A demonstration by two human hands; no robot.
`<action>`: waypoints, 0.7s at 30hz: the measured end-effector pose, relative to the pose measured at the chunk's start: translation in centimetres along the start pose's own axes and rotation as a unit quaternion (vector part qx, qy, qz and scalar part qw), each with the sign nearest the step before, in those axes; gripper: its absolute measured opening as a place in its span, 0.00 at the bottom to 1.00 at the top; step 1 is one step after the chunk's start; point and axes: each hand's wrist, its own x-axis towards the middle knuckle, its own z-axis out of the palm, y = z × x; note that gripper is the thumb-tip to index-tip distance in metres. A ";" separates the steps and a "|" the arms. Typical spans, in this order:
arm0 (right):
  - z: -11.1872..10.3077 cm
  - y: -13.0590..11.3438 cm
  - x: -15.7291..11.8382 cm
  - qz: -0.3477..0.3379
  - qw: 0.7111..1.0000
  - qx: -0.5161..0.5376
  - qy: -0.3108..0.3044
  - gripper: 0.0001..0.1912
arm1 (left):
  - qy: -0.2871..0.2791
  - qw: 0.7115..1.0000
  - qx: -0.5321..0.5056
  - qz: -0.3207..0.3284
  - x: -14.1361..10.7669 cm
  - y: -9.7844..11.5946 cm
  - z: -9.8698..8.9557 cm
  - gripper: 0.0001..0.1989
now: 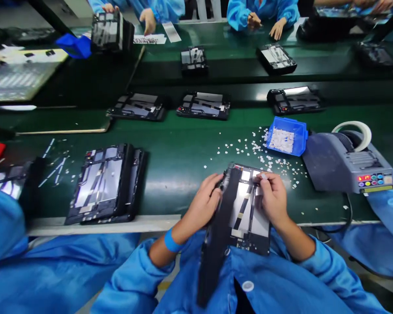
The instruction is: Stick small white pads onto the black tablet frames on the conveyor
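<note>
An opened tablet [245, 209] is tilted between the bench edge and my body, its silver battery area, black ribbon cables and small boards exposed. My left hand [205, 199] is closed around its left upper edge. My right hand [274, 197] pinches at the tablet's upper right part, thumb and finger pressed together over the inside. Something whitish shows at the thumb tip, but I cannot tell whether it is a small pad or the nail. Just beyond, a blue bin [299, 137] holds small white pieces [281, 139], with many more scattered on the green bench.
A grey tape dispenser [343, 161] carrying a tape roll [363, 135] stands to the right. Stacked opened tablets [100, 183] sit at left. More tablets [205, 105] lie in a row further back. Co-workers' hands [147, 21] and blue sleeves are across the bench and beside me.
</note>
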 end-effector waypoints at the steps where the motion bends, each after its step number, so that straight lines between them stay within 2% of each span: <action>1: -0.2 -0.4 -0.1 0.025 0.999 0.025 0.006 0.12 | -0.012 1.000 -0.004 -0.006 0.2 0.2 0.7 0.25; 3: -0.7 -1.2 -0.6 0.082 0.993 0.079 0.017 0.15 | -0.037 0.999 -0.001 -0.025 0.6 0.2 1.4 0.30; 5: -1.2 -1.9 -1.2 0.125 0.984 0.121 0.024 0.18 | -0.060 0.996 -0.018 -0.059 1.0 -0.3 1.1 0.37; 7: -1.4 -2.4 -1.9 0.143 0.979 0.143 0.014 0.21 | -0.087 0.988 -0.055 -0.113 1.5 -0.9 0.5 0.43; 9: -1.3 -2.9 -2.2 0.147 0.977 0.156 -0.006 0.22 | -0.114 0.979 -0.088 -0.147 2.3 -1.1 -0.2 0.42; 11: -1.2 -3.5 -1.5 0.132 0.977 0.167 -0.004 0.19 | -0.122 0.979 -0.101 -0.124 3.3 -0.4 -0.5 0.36; 15: -1.9 -3.5 2.1 0.050 0.988 0.123 0.073 0.13 | -0.105 0.993 -0.052 -0.019 4.8 2.6 0.3 0.27; 18: -3.8 -1.5 4.4 -0.015 0.991 0.035 0.125 0.13 | -0.098 0.995 0.026 0.023 4.9 3.8 1.7 0.30; 21: -5.8 1.1 4.0 -0.037 0.987 -0.011 0.154 0.14 | -0.062 0.996 0.061 0.006 4.0 2.5 2.8 0.37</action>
